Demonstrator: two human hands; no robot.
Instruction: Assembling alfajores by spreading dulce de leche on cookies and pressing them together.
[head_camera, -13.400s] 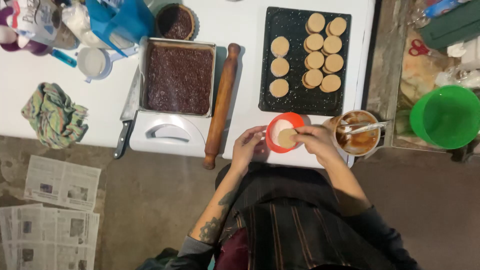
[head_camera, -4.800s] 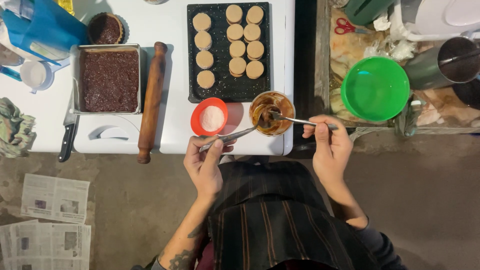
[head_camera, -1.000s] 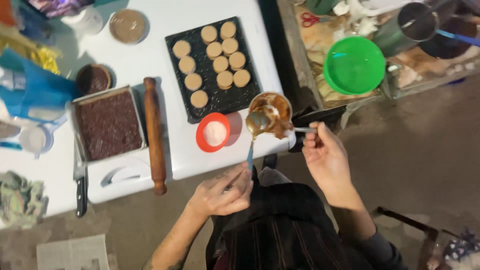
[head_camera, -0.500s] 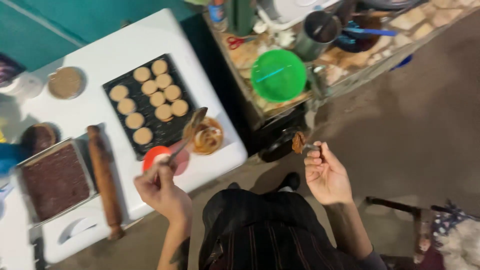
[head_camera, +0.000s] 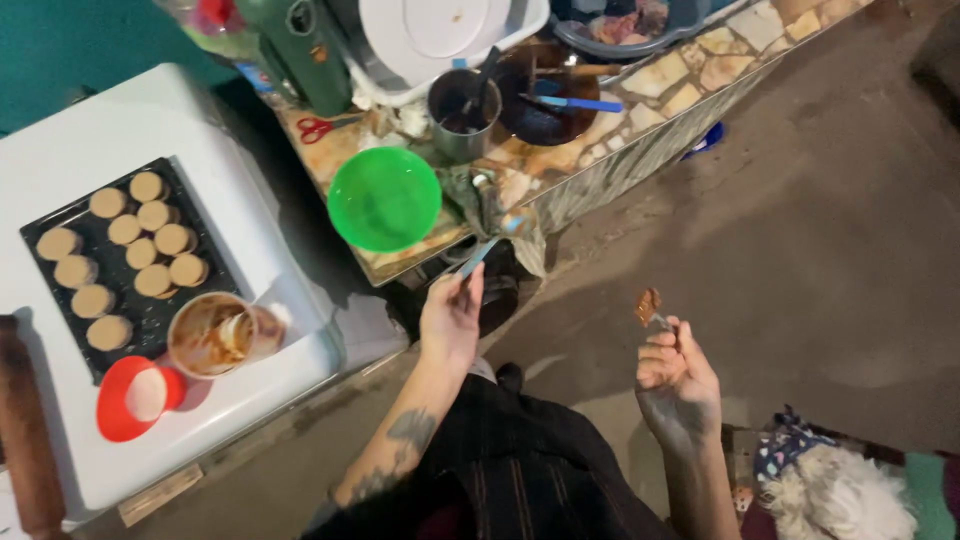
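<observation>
My left hand grips a spoon by its pale blue handle, with the bowl end pointing at the stone counter's edge just below a green bowl. My right hand is out over the concrete floor, pinching a small utensil tipped with brown paste. To the left, on the white table, sit a cup of brown filling, a red bowl holding a dough disc and a black tray of round dough discs.
The counter carries a metal cup, a dark pan, a blue-handled tool, red scissors, a green flask and a white lid. A rolling pin lies at the left edge. A white fluffy animal lies bottom right.
The view has swung right, away from the table. My left hand carried the spoon from the filling cup to the counter's edge. My right hand stays out over the floor with its utensil.
</observation>
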